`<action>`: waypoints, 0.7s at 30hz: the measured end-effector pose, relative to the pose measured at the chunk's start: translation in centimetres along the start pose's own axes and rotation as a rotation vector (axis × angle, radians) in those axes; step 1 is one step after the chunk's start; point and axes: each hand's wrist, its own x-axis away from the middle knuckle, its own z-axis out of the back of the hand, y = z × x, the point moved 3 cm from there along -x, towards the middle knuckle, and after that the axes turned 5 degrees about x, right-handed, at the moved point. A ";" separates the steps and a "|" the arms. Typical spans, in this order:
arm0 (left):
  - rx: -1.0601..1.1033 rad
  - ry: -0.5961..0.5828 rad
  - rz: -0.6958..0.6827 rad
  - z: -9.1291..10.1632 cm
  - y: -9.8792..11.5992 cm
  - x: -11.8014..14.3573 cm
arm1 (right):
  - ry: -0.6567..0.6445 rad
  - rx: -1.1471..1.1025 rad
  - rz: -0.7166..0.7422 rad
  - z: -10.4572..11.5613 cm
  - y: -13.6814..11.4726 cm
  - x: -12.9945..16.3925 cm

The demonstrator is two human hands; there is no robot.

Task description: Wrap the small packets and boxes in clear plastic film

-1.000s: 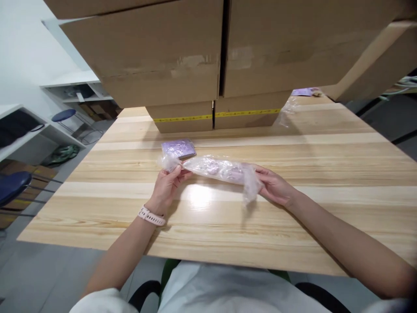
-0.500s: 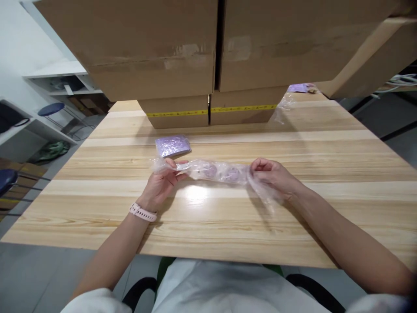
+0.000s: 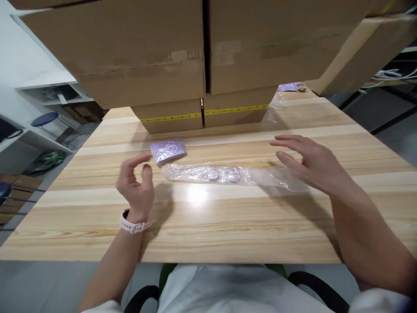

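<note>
Both hands empty, off the bag.

Left hand (image 3: 137,187): raised above the table (image 3: 228,226), fingers loosely curled, thumb and forefinger apart, nothing between them. White watch strap (image 3: 132,224) on that wrist.

Right hand (image 3: 309,163): flat, fingers spread and stretched out, palm down, hovering. Holds nothing.

Plastic bag (image 3: 224,174): clear, long, lies flat on the table between the two hands, running left to right. Its left end sits just right of the left hand's fingertips, apart from them. Its right end reaches under the right hand's fingers; cannot tell if they touch the film or hang just above it. Two small purple pieces show inside, about the middle of the bag, side by side.

Purple packet (image 3: 167,150): small, flat, wrapped in shiny film, on the table just beyond the bag's left end, up and right of the left hand. Near the bag, not clearly touching.

Cardboard boxes (image 3: 202,65): stacked at the far side of the table, well beyond both hands; the lower ones carry yellow tape (image 3: 208,114). More loose clear film (image 3: 272,106) lies by the boxes, far side of the right hand.
</note>
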 end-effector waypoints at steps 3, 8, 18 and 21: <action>0.032 -0.432 -0.124 -4.4 1.4 1.5 | -0.209 -0.256 0.115 1.4 -4.0 1.4; -0.028 -0.938 -0.292 -11.8 1.7 4.0 | -0.646 -0.419 0.406 0.5 -8.6 3.9; -0.457 -1.052 -0.301 -13.2 0.6 3.3 | -0.356 0.089 0.104 -7.0 -2.3 0.4; -0.512 -1.077 -0.286 -13.1 0.4 2.5 | -0.360 0.241 0.093 -7.7 -2.0 0.3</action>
